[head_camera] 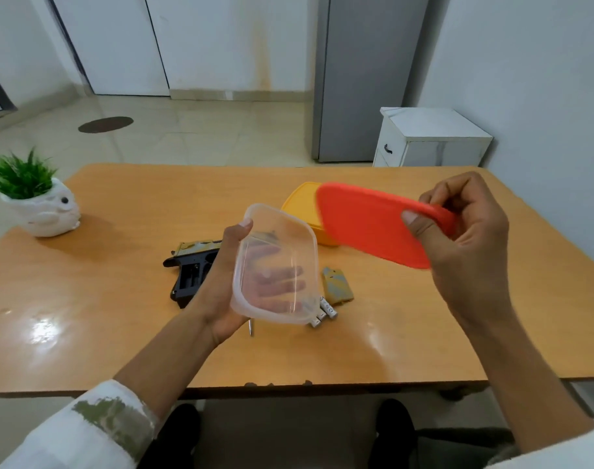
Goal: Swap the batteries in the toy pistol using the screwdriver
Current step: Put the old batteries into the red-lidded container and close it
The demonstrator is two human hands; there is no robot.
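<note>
My left hand [228,286] holds a clear plastic container [275,262] above the table, thumb on its rim and fingers spread under its base. It looks empty. My right hand [457,231] pinches an orange lid [366,225] by its edge, raised to the right of the container. The black and gold toy pistol [190,269] lies on the table behind my left wrist, its battery bay uncovered. Its camouflage cover piece [337,286] lies to the right. Several white batteries [324,313] lie below the container. Only the screwdriver's metal tip [251,328] shows under my hand.
A yellow-lidded container [299,204] sits on the wooden table [119,333] behind the orange lid. A white pot with a green plant [38,204] stands at the far left. Beyond the table are a white cabinet [430,137] and a grey fridge.
</note>
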